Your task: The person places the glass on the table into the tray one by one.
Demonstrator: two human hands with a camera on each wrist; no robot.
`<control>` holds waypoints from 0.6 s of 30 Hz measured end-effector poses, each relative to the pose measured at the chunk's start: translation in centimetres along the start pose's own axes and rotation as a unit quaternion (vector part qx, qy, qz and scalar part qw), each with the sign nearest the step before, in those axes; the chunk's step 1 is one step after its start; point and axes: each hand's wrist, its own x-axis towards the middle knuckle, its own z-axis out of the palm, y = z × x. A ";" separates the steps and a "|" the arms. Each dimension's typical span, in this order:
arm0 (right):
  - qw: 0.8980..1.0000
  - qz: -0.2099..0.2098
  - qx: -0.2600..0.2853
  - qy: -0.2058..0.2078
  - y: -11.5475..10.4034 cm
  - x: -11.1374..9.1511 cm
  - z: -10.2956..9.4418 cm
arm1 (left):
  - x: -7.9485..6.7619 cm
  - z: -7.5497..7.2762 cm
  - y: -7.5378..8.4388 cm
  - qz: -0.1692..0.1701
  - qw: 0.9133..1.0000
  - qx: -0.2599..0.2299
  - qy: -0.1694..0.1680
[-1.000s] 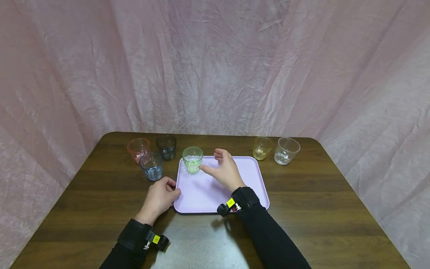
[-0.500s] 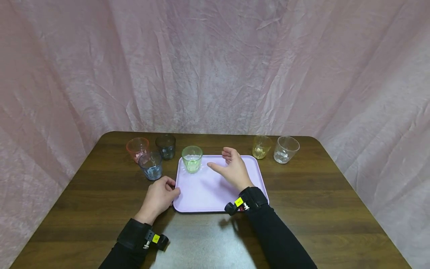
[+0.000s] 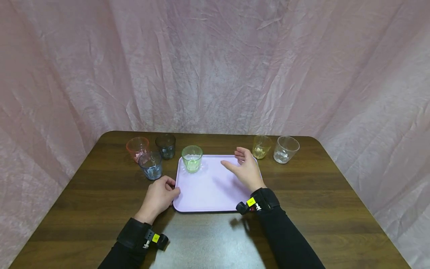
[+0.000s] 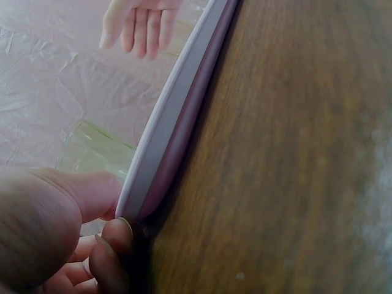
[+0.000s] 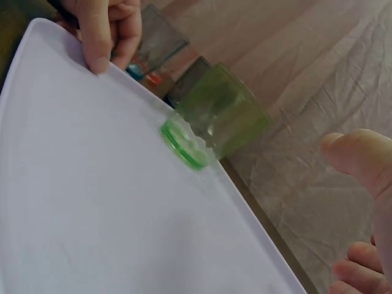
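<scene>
Tray [image 3: 205, 192] partly behind right fingers [image 3: 245, 152]

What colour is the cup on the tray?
The cup is see-through green, seen best in the right wrist view.

lilac tray [image 3: 208, 194]: rectangular, rounded corners, low raised rim, lying flat on the bench [image 3: 322, 201], long sides running left to right | green glass [image 3: 192, 160]: see-through, tapering to a narrower base, standing upright, mouth up, in the tray's far left corner
</scene>
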 end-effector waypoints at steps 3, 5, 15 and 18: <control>1.000 0.003 -0.001 0.003 0.4 -0.1 -0.7 | 0.0 0.0 0.0 0.000 1.000 0.000 0.002; 1.000 0.006 -0.001 0.005 0.6 -0.1 -1.2 | 0.0 0.1 0.0 0.000 1.000 0.001 0.004; 1.000 0.019 0.004 0.023 2.3 -0.3 -4.3 | -0.1 0.1 0.0 0.001 1.000 -0.001 0.004; 0.999 0.025 0.005 0.030 3.0 -0.5 -5.3 | -0.1 0.0 0.0 0.000 1.000 -0.001 0.006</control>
